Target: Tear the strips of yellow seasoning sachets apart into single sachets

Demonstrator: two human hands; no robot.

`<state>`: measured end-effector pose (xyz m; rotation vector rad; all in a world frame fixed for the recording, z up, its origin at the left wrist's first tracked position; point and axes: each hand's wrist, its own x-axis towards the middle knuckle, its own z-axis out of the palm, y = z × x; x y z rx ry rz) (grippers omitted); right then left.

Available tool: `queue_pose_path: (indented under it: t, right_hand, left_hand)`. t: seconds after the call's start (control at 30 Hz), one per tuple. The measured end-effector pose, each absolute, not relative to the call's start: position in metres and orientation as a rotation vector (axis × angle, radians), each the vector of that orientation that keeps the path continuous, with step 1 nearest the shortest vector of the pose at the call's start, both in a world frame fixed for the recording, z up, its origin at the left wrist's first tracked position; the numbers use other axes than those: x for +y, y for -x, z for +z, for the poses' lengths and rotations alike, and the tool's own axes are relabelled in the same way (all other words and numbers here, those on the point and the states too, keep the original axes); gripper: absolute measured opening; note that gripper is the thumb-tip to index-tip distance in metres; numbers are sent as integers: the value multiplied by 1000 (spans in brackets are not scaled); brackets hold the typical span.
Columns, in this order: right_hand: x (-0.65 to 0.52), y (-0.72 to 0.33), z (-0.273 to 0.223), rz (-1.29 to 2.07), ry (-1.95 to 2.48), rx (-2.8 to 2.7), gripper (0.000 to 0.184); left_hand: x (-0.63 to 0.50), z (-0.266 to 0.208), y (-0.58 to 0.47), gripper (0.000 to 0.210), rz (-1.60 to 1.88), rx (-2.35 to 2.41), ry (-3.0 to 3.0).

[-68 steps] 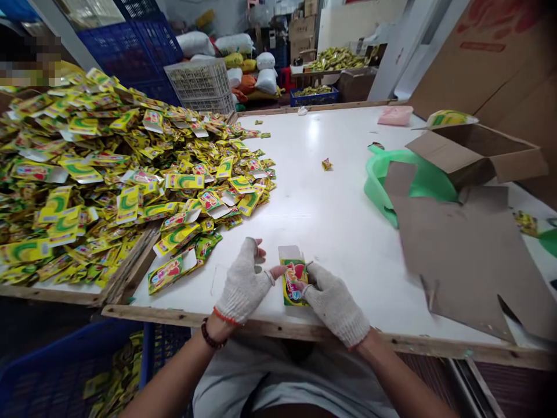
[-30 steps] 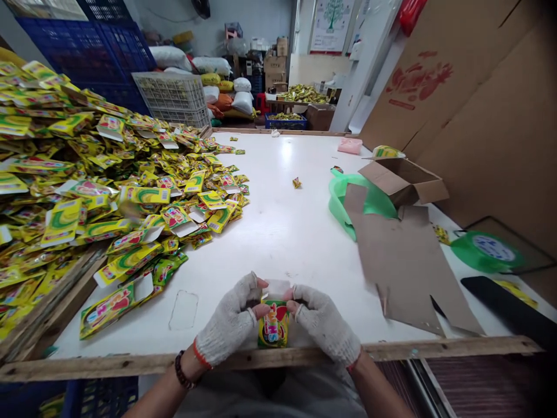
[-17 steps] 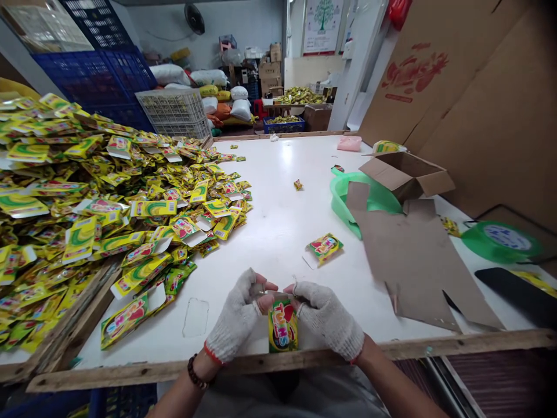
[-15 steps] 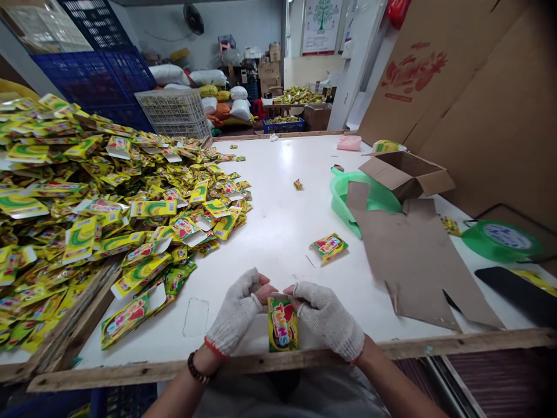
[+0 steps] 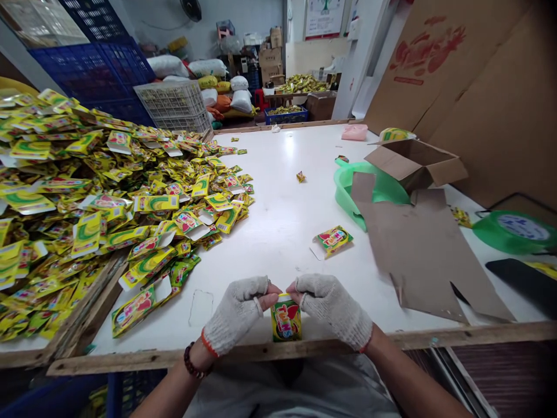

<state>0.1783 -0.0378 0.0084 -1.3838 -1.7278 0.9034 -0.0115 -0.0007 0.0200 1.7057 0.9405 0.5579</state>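
Note:
A small green and yellow candy box [image 5: 286, 320] stands upright at the table's front edge, its printed face toward me. My left hand [image 5: 243, 310], in a white fingerless knit glove, pinches the box's top edge from the left. From the right, my right hand [image 5: 328, 305], gloved the same way, pinches that top edge too. The fingertips of both hands nearly meet over a yellow top flap. Another candy box [image 5: 334, 240] lies on its side beyond my right hand, with a white flap sticking out.
A large heap of candy boxes and small packets [image 5: 130, 191] covers the left side. To the right are a green basin [image 5: 348, 194], flattened cardboard [image 5: 418, 249], an open carton [image 5: 418, 159] and a tape roll [image 5: 516, 231]. A wooden rim [image 5: 174, 360] edges the white table [image 5: 270, 232].
The top of the box now shows a yellow flap between my fingertips, where it looked open before. Both hands have stayed at the box; the camera view has shifted slightly.

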Motion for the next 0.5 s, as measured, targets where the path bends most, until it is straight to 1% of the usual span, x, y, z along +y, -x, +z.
queue_pose_path:
  t: [0.17, 0.23, 0.3, 0.4, 0.5]
  right_hand:
    - [-60, -183, -8, 907, 1183, -1764, 29]
    - [-68, -178, -11, 872, 1210, -1705, 33]
    - [-72, -171, -12, 838, 1242, -1646, 35]
    - [-70, -162, -8, 817, 1293, -1595, 31]
    - [-61, -167, -3, 852, 1345, -1536, 23]
  left_hand:
    - [-23, 9, 23, 18, 762, 897, -1919]
    - [-32, 1, 20, 17, 833, 922, -1882]
    - [-36, -6, 10, 16, 855, 967, -1721]
    - [-35, -14, -7, 19, 801, 990, -1454]
    - [-28, -10, -9, 22, 736, 1013, -1409]
